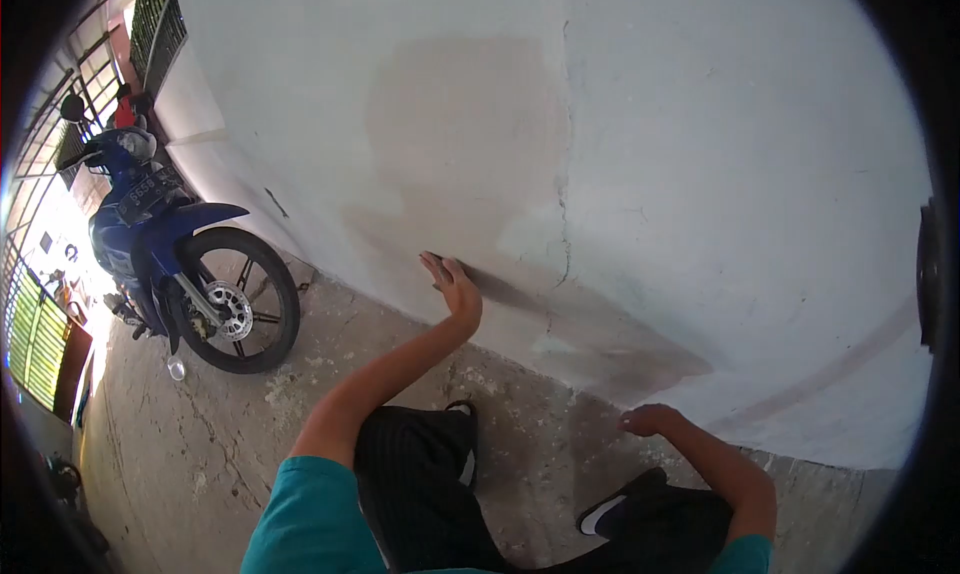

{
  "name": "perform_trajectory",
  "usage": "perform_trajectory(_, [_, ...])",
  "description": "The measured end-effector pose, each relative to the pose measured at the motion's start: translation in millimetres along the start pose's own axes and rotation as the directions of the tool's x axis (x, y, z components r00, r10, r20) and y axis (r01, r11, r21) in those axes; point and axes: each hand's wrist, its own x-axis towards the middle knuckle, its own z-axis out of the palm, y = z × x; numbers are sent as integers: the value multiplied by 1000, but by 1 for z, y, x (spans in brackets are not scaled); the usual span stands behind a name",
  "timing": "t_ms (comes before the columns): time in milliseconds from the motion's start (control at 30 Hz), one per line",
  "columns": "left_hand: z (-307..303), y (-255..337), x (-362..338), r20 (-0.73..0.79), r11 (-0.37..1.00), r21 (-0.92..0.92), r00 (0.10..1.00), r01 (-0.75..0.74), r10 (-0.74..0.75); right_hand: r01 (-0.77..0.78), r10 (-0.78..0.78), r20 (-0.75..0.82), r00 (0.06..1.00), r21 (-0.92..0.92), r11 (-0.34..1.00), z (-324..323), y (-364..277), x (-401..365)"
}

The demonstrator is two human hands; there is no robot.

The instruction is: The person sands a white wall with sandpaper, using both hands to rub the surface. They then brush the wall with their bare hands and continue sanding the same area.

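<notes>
My left hand (pixel 455 286) is raised at the pale wall (pixel 680 154), its fingers spread and pointing up, with nothing visible in it. The fingertips are at the wall surface or very near it, and a dark shadow runs to the right from them. My right hand (pixel 648 420) hangs lower, near the foot of the wall and above my knee, with its fingers curled down. Whatever those fingers hold, if anything, is hidden. A thin vertical crack (pixel 563 224) marks the wall between and above the hands.
A blue motorcycle (pixel 150 224) stands at the left, its front wheel (pixel 240 299) close to the wall. The cracked concrete floor (pixel 330 344) meets the wall's base. A dark object (pixel 928 274) sits at the far right edge. A metal fence (pixel 35 324) stands at the far left.
</notes>
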Motion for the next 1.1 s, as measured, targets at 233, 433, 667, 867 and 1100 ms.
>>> perform_trajectory(233, [-37, -11, 84, -225, 961, -153, 939, 230, -261, 73, -69, -64, 996, 55, 996, -1, -9, -7])
perform_trajectory(433, [-22, -9, -1, -34, 999, 29, 998, -46, 47, 95, -95, -73, 993, 3, 995, 32, 26, 21])
perform_trajectory(667, [-7, -9, 6, -111, 986, 94, 983, -138, 148, -1, 2, -104, 995, 11, 1000, 12, 11, 14])
perform_trajectory(867, [-29, 4, 55, -228, 988, 145, 973, 53, -19, 15, -6, -101, 995, 82, 997, 1, -6, -20])
perform_trajectory(1100, [-16, 13, 30, -206, 978, 192, 977, 86, -45, 12, -1, -134, 991, 80, 997, 40, 43, 0])
